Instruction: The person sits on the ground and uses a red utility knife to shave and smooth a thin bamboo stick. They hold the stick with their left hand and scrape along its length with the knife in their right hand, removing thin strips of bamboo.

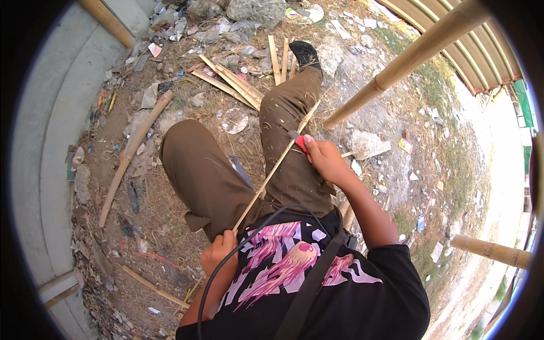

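Observation:
A thin bamboo strip [273, 171] runs slantwise from my waist across my right thigh [283, 116]. Its near end is gripped in my closed left hand [218, 252], close to my left hip. My right hand [327, 161] is wrapped around the red handle of a knife [301, 143], whose short dark blade lies against the strip above the thigh. Small pale shavings cling to my brown trousers. Past my right shin, several split bamboo pieces [229, 84] lie on the ground.
A bamboo pole [396, 68] slants in from the upper right, and another [490, 252] juts in at right. A long bamboo piece [135, 150] lies at left beside a grey wall [48, 141]. Rocks [258, 11] and litter cover the dirt. A black cable [226, 263] crosses my lap.

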Demonstrator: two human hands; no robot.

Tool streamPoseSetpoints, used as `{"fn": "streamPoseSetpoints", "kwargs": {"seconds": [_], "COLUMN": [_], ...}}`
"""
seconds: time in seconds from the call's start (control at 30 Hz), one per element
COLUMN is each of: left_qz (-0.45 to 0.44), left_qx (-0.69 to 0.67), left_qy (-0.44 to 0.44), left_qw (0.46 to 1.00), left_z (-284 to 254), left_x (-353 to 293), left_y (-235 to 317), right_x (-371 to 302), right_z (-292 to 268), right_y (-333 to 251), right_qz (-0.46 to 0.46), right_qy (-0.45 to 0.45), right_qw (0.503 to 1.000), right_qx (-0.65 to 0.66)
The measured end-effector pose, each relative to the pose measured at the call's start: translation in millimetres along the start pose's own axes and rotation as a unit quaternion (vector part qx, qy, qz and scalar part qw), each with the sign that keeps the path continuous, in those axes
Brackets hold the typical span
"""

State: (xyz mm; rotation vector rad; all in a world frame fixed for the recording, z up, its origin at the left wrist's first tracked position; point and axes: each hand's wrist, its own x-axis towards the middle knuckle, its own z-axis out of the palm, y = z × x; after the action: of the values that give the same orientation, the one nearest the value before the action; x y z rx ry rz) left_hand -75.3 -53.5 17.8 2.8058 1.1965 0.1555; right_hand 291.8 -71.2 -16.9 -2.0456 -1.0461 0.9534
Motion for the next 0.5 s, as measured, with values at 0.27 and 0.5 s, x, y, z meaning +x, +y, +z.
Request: {"fn": "streamPoseSetpoints", "kwargs": {"seconds": [0.27, 0.5], "left_qz": [-0.01, -0.014], "left_qx": [0.015, 0.026], "left_qy": [0.007, 0.01], "left_qw": [1.0, 1.0], "left_z": [3.5, 2.1], "left_x": [-3.0, -2.0], "left_y": [-1.1, 1.9], "right_x": [-51.8, -49.8], "right_z": [11.1, 6.6], "right_y": [-25.8, -38.8], "right_qz": [-0.194, -0.194], "right_qy": [0.163, 0.124], "right_qw": [0.958, 0.947], "right_qx": [-0.132, -0.224]}}
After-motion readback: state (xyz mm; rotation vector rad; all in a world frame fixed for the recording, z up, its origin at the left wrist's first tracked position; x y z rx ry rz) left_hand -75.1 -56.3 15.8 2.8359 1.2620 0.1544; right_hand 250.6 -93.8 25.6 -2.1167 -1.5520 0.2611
